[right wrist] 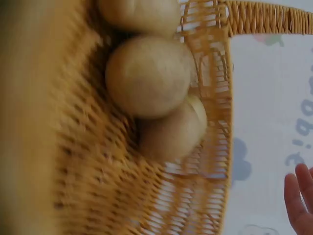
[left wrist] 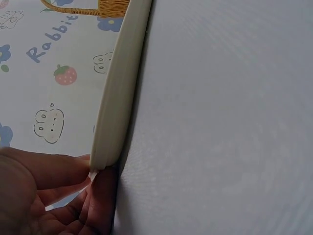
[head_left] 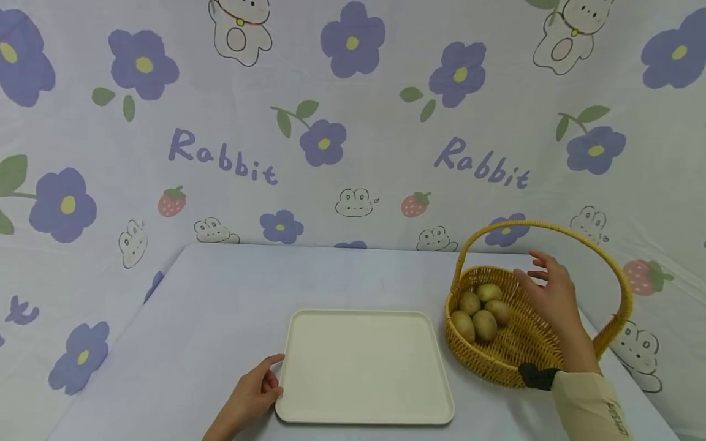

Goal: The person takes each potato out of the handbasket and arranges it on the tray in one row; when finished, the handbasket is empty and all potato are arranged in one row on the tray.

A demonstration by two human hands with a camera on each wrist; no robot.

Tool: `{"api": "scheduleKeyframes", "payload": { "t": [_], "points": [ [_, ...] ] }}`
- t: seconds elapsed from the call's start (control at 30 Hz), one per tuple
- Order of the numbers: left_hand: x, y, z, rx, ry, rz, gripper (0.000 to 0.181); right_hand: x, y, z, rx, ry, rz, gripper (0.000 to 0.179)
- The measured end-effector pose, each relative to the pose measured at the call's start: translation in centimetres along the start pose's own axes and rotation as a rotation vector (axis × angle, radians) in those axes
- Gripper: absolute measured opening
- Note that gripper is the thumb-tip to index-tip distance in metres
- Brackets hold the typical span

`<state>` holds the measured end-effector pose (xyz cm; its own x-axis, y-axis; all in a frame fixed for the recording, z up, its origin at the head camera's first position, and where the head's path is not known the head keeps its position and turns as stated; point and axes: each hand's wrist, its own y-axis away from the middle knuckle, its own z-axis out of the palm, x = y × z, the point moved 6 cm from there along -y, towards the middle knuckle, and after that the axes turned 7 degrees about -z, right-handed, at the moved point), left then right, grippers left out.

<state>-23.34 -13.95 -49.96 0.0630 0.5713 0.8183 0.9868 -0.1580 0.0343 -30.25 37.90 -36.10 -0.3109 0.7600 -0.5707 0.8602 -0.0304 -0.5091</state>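
Note:
A cream rectangular tray (head_left: 364, 367) lies flat on the table. At its left edge my left hand (head_left: 250, 395) grips the rim; in the left wrist view the thumb and fingers (left wrist: 73, 171) meet at the end of the tray's side (left wrist: 117, 98). To the right stands a wicker basket (head_left: 485, 361) with a tall arched handle. Several potatoes (head_left: 485, 324) are gathered in its left part, and some potatoes (right wrist: 149, 76) appear close up in the right wrist view. Over the basket's right side, beneath the handle, my right hand (head_left: 551, 297) is held with fingers spread and nothing in it.
The basket's handle (head_left: 626, 294) arches over the right hand and forearm. A white cloth covers the table (head_left: 231, 306). Behind it hangs a curtain (head_left: 375, 171) printed with flowers, rabbits and strawberries. A black strap (head_left: 537, 375) sits at the right wrist.

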Motion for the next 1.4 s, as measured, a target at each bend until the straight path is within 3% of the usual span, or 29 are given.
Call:
{"api": "scheduleKeyframes", "payload": {
  "t": [0.47, 0.7, 0.9, 0.97, 1.13, 1.2, 1.4],
  "points": [
    [-0.2, -0.2, -0.6, 0.001, 0.002, 0.034, 0.052, 1.8, -1.9, 1.0, 0.031, -0.019, 0.088, 0.053],
    [-0.5, -0.2, -0.4, -0.027, -0.034, 0.079, 0.052, 4.5, -1.2, 2.8, 0.015, -0.087, 0.158, 0.053],
    [-0.7, -0.2, 0.2, -0.074, -0.008, 0.118, 0.052, 6.1, -0.3, 4.7, 0.018, -0.049, 0.21, 0.048],
    [-0.7, -0.3, 0.3, -0.077, 0.004, 0.127, 0.052, 6.6, -0.1, 5.7, -0.044, -0.024, 0.212, 0.05],
    [-0.6, -0.5, 0.3, -0.065, 0.022, 0.131, 0.052, 7.3, -0.1, 8.7, -0.359, 0.011, 0.153, 0.062],
    [-0.6, -0.5, 0.2, -0.059, 0.022, 0.128, 0.052, 7.4, -0.2, 9.5, -0.432, 0.013, 0.123, 0.063],
    [-1.1, -0.3, 0.0, -0.06, 0.042, 0.121, 0.052, 7.1, -0.3, 9.9, -0.399, 0.042, 0.096, 0.058]
  ]
}}
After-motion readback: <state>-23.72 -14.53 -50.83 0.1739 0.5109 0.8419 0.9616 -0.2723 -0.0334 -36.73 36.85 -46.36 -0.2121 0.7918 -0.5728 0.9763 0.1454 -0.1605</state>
